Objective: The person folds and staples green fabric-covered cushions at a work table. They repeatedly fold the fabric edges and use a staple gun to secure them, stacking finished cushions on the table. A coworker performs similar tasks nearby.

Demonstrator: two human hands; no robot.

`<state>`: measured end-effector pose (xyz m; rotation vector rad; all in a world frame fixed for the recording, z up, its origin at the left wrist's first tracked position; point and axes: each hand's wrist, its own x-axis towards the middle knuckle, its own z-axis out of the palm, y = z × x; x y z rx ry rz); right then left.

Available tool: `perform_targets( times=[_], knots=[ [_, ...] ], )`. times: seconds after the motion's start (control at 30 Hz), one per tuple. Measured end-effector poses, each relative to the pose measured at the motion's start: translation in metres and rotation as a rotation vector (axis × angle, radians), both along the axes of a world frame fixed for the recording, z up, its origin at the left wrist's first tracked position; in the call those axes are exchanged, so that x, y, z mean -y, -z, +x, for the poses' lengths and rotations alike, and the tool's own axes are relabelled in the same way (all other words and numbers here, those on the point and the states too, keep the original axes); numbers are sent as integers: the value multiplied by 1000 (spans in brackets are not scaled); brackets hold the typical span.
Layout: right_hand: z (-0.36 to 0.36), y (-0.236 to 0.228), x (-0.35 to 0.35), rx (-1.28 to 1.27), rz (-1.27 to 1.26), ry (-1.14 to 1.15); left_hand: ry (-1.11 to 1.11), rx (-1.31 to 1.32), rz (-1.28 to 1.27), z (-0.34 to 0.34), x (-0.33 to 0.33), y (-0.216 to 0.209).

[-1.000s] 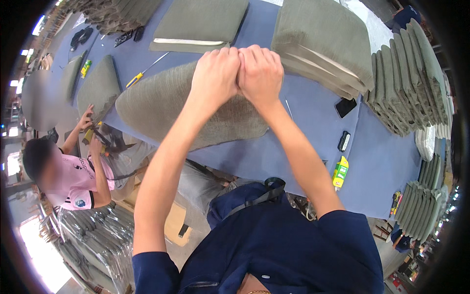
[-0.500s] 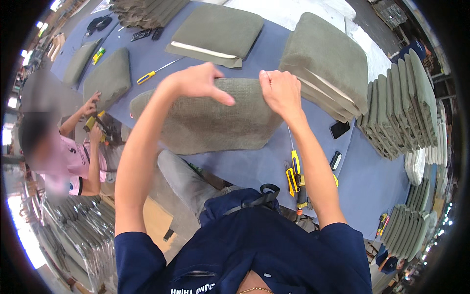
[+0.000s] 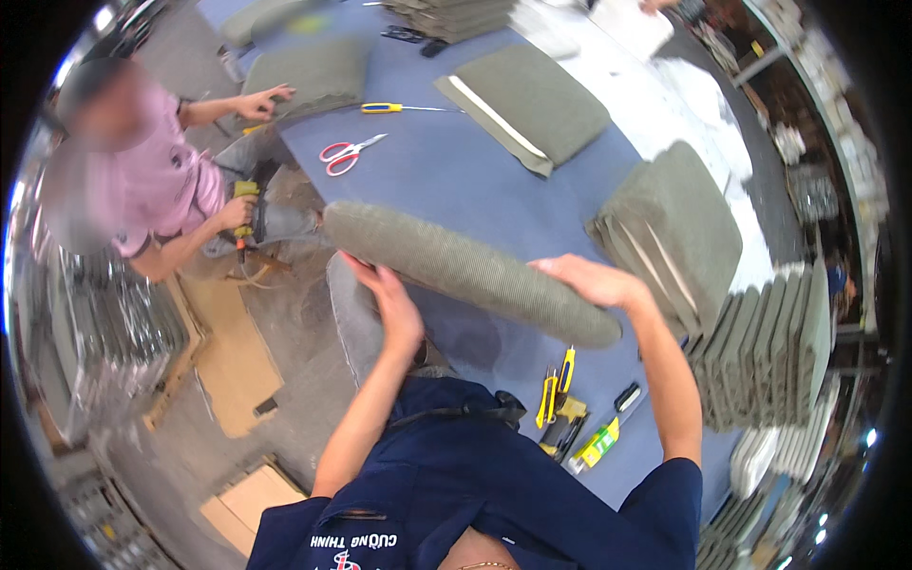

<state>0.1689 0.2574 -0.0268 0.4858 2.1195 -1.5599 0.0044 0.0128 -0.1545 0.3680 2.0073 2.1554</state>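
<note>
A grey-green fabric seat cushion (image 3: 465, 271) stands on its long edge before me, slanting from upper left to lower right. My left hand (image 3: 391, 304) holds its near side toward the left end, with the fingertips partly hidden beneath it. Over the cushion's upper edge, nearer the right end, my right hand (image 3: 591, 281) is curled with its fingers pressed on the fabric. Red-handled scissors (image 3: 344, 155) and a yellow-handled screwdriver (image 3: 382, 108) lie on the blue table beyond it.
On the blue table (image 3: 456, 171) lie another cushion (image 3: 532, 104), stacked cushions (image 3: 679, 228) and a standing row (image 3: 760, 351). A yellow cutter (image 3: 546, 399), a staple gun (image 3: 566, 427) and a green-yellow box (image 3: 597, 445) sit near me. At left, a co-worker (image 3: 176, 171) holds another staple gun (image 3: 244, 204).
The cushion has turned so its narrow edge faces up, and it slants down to the right. My left hand has moved from above its top edge to its near side. My view has shifted leftward.
</note>
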Motion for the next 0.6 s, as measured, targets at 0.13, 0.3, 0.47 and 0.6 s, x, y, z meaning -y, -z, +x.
perform_targets(
  times=[0.13, 0.3, 0.47, 0.6],
  knots=[
    [-42, 33, 43, -135, -109, -183, -15, 41, 263, 72, -17, 38],
    [-47, 28, 88, -232, -196, -24, -130, 57, 219, 87, -35, 26],
    [-37, -22, 112, -526, -132, 297, 96, 172, 614, 73, -51, -55],
    [-25, -40, 108, -795, -136, 695, 357, -50, 296, 51, -89, -101]
  ],
)
